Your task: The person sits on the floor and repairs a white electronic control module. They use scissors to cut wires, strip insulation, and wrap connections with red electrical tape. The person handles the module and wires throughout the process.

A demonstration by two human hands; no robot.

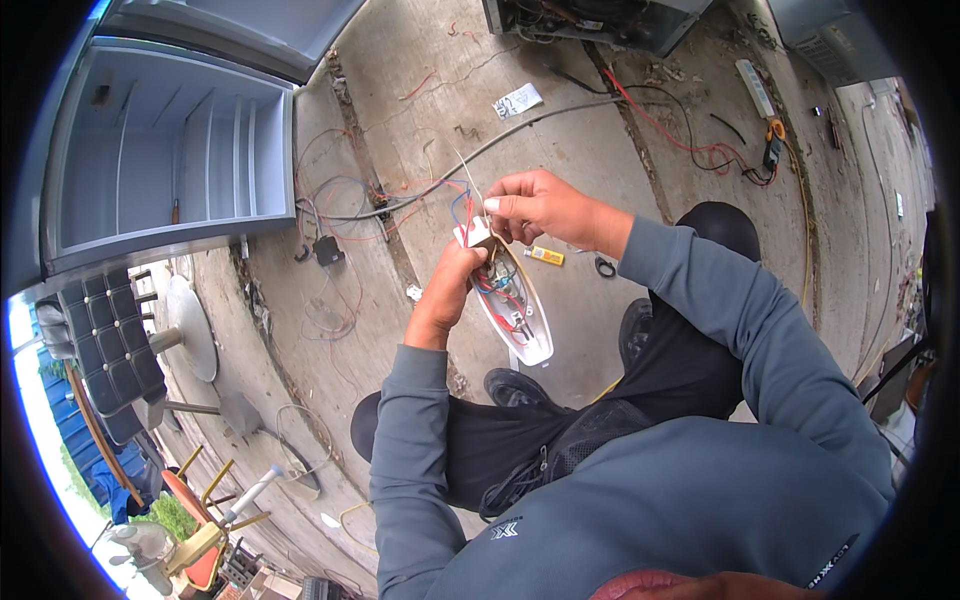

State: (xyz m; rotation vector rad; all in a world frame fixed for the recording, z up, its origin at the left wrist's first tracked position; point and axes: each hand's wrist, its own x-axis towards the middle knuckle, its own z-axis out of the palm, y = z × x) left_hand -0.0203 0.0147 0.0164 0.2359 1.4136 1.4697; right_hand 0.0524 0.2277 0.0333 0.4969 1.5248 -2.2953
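Observation:
My left hand [448, 289] grips a long white plastic housing [537, 349], with its thumb near a small white block [474, 234] at the upper end. Inside the open housing lie red wires [491, 301], blue wires and small parts too tangled to tell apart. Red and blue wires also rise out of the white block. Just above it, my right hand [544, 206] pinches a thin white wire [474, 180] between thumb and fingers. A yellow lighter [545, 256] lies on the concrete below my right hand, near a small black ring [604, 267].
An open refrigerator cabinet [172, 150] stands at the left. A grey cable [517, 129] and loose thin wires [337, 195] cross the concrete floor. Right of these are a clamp meter [774, 146] and a white power strip [754, 88]. A tufted black seat [112, 337] is at the far left.

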